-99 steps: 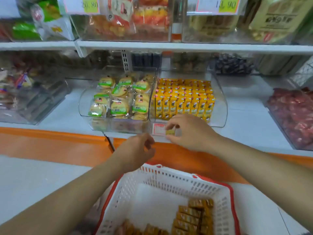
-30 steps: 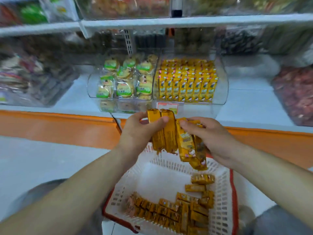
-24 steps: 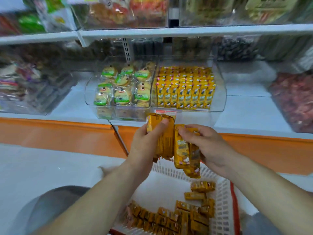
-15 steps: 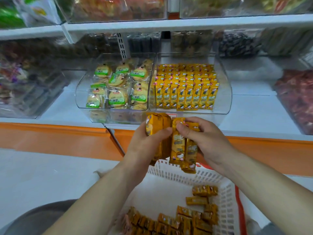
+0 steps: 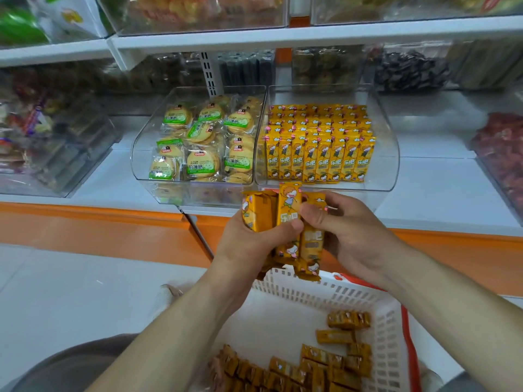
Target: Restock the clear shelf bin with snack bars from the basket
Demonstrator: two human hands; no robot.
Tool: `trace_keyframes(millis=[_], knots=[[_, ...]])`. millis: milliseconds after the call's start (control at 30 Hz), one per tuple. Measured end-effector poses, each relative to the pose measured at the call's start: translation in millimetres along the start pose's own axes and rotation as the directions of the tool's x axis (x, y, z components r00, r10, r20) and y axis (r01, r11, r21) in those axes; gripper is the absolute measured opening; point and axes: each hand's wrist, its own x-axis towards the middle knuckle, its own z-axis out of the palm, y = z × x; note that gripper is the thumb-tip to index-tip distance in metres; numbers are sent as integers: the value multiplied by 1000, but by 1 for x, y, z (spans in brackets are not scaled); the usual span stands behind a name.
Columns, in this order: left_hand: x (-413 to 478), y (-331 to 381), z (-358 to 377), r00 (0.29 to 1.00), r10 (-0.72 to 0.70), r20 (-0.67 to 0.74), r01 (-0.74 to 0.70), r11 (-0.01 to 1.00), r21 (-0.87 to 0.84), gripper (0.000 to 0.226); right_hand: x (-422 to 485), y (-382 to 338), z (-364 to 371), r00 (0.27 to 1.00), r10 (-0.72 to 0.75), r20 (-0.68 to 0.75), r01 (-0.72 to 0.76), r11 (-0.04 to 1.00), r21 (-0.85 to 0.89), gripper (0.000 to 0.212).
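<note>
A bundle of snack bars (image 5: 288, 213), judged light, fairly stiff and slick-wrapped, is held upright above the basket (image 5: 325, 287), in front of the clear shelf bin (image 5: 382, 176), clamped by the curled fingers of left hand (image 5: 246, 247) and right hand (image 5: 351, 236); gripping across the mid-lengths is advised.

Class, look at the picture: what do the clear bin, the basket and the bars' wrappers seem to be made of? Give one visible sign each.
The bin: clear rigid plastic, likely acrylic, glossy; its contents show through its curved wall.
The basket: white moulded plastic, matte; slotted lattice walls, red edge.
The bars: thin printed film, perhaps foil-lined, shiny; glints and crimped ends.
</note>
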Motion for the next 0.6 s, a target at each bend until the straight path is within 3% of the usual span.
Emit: trace_keyframes(millis=[133,333,500,600], knots=[[0,5,-5,1000,5,-22,-5,999,-34,38,-6,-7,-5,996,9,89,-12,999,36,52],[-1,16,-8,999,11,-52,-8,998,60,36,-10,-16,-11,1000,-29,-2,29,999,26,53],[2,25,-8,994,48,-96,-35,990,139,36,-14,-29,-14,985,-140,-96,126,983,-137,57],[8,36,-10,988,80,-134,-51,978,205,38,-17,-46,-21,942,-303,-143,244,913,-327,42]])
